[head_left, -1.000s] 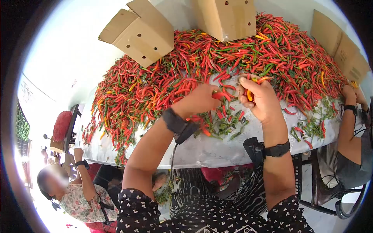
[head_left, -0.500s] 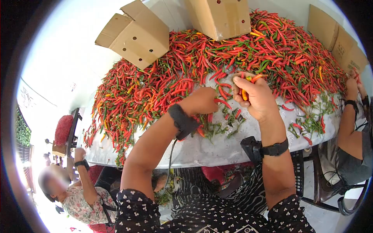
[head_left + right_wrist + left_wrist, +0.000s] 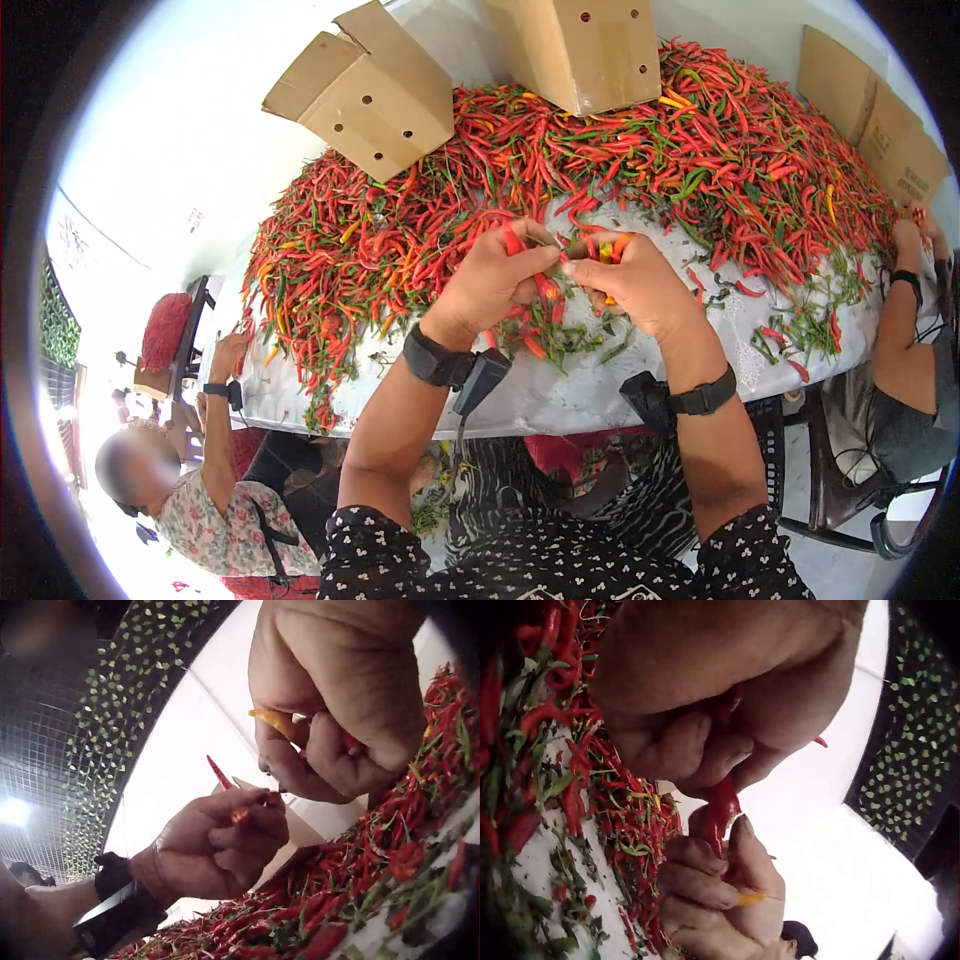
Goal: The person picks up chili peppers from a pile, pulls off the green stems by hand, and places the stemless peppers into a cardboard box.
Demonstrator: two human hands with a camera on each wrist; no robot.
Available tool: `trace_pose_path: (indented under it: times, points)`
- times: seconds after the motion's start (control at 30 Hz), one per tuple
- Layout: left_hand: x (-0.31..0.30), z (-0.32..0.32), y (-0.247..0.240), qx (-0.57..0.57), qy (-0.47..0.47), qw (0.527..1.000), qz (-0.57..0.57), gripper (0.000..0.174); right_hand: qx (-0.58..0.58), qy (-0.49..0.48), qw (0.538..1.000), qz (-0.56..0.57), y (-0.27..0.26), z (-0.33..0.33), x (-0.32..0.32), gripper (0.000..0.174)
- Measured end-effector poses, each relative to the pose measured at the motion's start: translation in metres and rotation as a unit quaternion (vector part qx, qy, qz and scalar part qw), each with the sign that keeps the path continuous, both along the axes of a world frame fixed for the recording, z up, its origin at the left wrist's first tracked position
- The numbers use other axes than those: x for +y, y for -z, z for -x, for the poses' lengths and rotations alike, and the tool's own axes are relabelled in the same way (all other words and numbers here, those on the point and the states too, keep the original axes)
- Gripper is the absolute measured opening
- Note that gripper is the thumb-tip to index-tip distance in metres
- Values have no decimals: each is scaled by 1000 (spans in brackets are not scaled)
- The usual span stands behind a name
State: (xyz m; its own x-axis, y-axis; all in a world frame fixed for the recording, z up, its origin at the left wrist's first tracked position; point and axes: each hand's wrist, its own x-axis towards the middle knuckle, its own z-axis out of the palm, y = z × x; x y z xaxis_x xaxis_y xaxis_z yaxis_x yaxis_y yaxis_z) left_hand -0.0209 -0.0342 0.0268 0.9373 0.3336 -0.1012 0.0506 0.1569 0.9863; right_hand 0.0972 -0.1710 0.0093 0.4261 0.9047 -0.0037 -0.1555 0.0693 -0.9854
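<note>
My left hand [image 3: 480,280] grips red chili peppers [image 3: 547,287], one tip poking up past the fingers. In the left wrist view a red chili [image 3: 721,806] stretches from its fingertips to those of my right hand [image 3: 640,285]. The right fingers are curled round a small bunch of chilies, a yellow one [image 3: 274,721] sticking out in the right wrist view. Both hands meet fingertip to fingertip over the table, and the bunch inside the right palm is mostly hidden. Plucked green stems and red pieces [image 3: 575,340] lie on the cloth below.
A long heap of red chilies [image 3: 740,150] covers the back of the white-clothed table [image 3: 400,410]. Two cardboard boxes [image 3: 385,110] stand behind it, and cardboard [image 3: 870,120] leans at right. One person [image 3: 220,500] sits at left, another person's arm [image 3: 895,310] reaches in at right.
My left hand, lower and apart from the right half a second ago, has come up to it with red chilies. The right hand has turned inward and dropped slightly, keeping its bunch.
</note>
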Motion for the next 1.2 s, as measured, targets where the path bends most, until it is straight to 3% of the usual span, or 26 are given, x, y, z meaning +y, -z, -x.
trace_pose_path:
  times: [0.07, 0.2, 0.27, 0.37, 0.43, 0.53, 0.9, 0.97, 1.07, 1.2]
  points:
    - [-6, 1, 0, -20, -26, 998, -58, 9, -4, -2, 1000, 13, 0, 0, 1, 21]
    - [0, 3, 2, 5, 7, 999, -36, 12, -63, -13, 998, -5, 2, 0, -1, 15]
    - [6, 4, 9, -44, 71, 996, 44, 12, -57, -20, 998, -7, 4, -1, -2, 13]
    - [7, 2, 12, -64, 77, 987, 125, 14, -46, -45, 998, -21, 1, -3, -1, 12]
    - [10, -2, 19, -71, 48, 991, 107, 14, 124, -34, 989, -66, -2, -2, 0, 12]
    - [12, -6, 25, -80, 6, 994, 79, 15, 209, -82, 970, -94, 7, -11, 4, 11]
    - [0, -5, 23, -71, -68, 995, -34, 16, 97, -78, 991, 53, -2, 12, 19, 15]
    - [-3, -5, 22, -91, -98, 989, 56, 18, 69, -57, 995, 45, -3, 12, 20, 15]
    - [9, 1, 30, -107, -37, 989, 96, 23, 32, -54, 997, 50, 2, 8, 21, 14]
    - [8, 2, 29, -101, -58, 985, 125, 21, 68, -63, 995, 37, 6, 6, 20, 14]
